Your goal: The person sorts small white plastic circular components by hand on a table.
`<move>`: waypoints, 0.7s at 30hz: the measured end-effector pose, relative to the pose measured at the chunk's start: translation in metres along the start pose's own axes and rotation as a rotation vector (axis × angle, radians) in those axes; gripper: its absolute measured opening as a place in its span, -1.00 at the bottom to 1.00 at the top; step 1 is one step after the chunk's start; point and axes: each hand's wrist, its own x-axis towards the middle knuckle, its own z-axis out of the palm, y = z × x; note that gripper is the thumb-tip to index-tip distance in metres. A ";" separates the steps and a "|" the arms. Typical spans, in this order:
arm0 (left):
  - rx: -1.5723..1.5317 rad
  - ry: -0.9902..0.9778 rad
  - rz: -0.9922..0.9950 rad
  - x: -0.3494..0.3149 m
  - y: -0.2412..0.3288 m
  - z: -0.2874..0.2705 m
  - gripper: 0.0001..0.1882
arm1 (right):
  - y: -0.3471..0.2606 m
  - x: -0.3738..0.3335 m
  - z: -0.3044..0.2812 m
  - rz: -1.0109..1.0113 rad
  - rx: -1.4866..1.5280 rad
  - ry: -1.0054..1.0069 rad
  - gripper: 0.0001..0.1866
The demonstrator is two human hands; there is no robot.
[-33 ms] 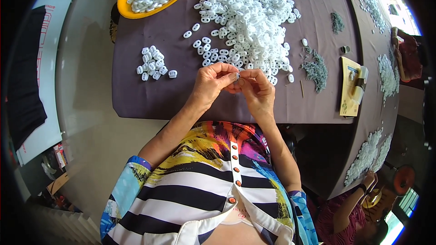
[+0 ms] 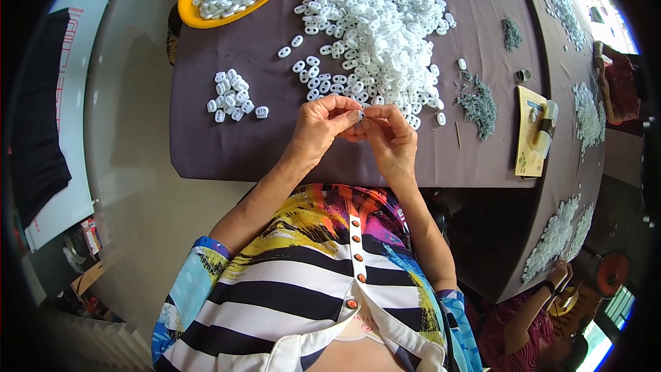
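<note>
In front of me, over the table's near side, both hands meet fingertip to fingertip. Between thumb and finger my left hand (image 2: 318, 129) grips a small white plastic piece (image 2: 360, 116), mostly hidden by the fingers. My right hand (image 2: 392, 139) is closed at the same piece, thumb and forefinger pressed together against it; whether it also holds a smaller part I cannot make out. Just beyond the fingers spreads a large heap of white oval plastic pieces with two holes (image 2: 389, 34). Left of my hands lies a small group of similar white pieces (image 2: 233, 98).
A yellow bowl (image 2: 184, 10) of white pieces stands at the far left. To the right lie a pile of tiny grey parts (image 2: 478, 110), a thin stick (image 2: 458, 135) and a yellow card package (image 2: 527, 134). Another person's hand (image 2: 561, 273) is beside white heaps at the lower right.
</note>
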 end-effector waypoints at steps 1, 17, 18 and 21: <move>0.001 -0.003 0.004 0.000 -0.001 0.000 -0.91 | 0.001 0.000 0.000 -0.002 0.011 0.004 -0.88; 0.064 0.002 0.070 0.002 -0.007 -0.001 -0.92 | 0.002 -0.001 0.002 0.032 0.066 0.046 -0.88; 0.097 0.000 0.077 0.002 -0.006 -0.001 -0.91 | 0.004 -0.001 0.001 -0.005 -0.009 0.062 -0.90; 0.168 0.005 0.093 0.000 -0.006 -0.002 -0.91 | 0.004 -0.002 -0.001 -0.076 -0.138 0.068 -0.91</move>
